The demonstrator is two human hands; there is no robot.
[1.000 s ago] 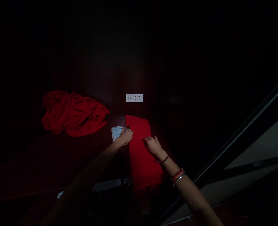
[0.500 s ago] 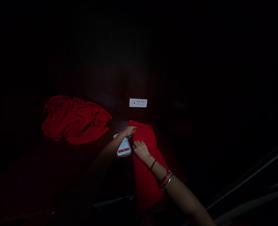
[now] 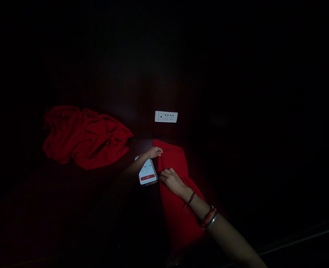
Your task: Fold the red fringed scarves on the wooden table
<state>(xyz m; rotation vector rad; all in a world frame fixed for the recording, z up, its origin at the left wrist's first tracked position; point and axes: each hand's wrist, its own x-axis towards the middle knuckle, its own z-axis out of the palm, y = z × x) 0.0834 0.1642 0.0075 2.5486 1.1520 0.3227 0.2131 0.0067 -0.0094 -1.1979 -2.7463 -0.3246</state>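
Note:
A folded red cloth (image 3: 175, 208) lies lengthwise on a dark surface and hangs over its near edge. My left hand (image 3: 154, 152) pinches the cloth's left edge near the far corner. My right hand (image 3: 172, 180) rests on the same edge lower down, fingers curled onto the fabric; bangles and a thread circle that wrist. A lit phone (image 3: 147, 172) lies flat just left of the cloth, between my two hands.
A crumpled red cloth (image 3: 83, 136) lies in a heap at the left of the dark surface. A white socket plate (image 3: 165, 117) is set in the dark wall behind. The room is very dim and most of it is black.
My left hand moved from beside the phone up to the cloth's far left corner. My right hand shifted left to the cloth's left edge. The camera view swung away from the pale frame at right.

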